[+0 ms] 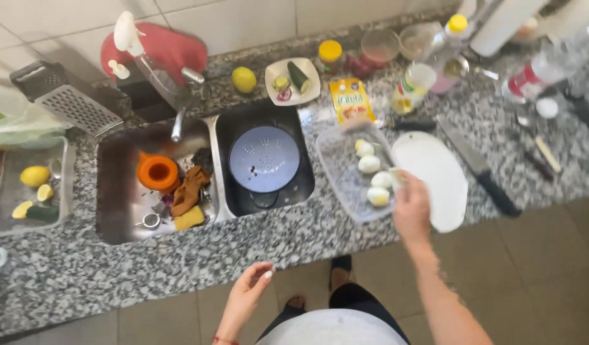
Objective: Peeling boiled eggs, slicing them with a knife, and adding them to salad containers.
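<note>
My right hand (411, 206) reaches over the near right corner of a clear glass dish (340, 171) that holds several peeled boiled eggs (370, 164). Its fingers are curled at the dish's edge beside the nearest eggs; whether they pinch anything is hidden. My left hand (249, 291) hangs open below the counter's front edge, palm loose and holding nothing. A white oval cutting board (438, 172) lies just right of the dish.
A large knife (479, 167) lies right of the board. The double sink holds a blue colander (264, 159), an orange cup (158, 172), a cloth and sponge. A grater (64, 96), a tray with lemon (32, 179), a plate with cucumber (293, 80), jars and bottles crowd the granite counter.
</note>
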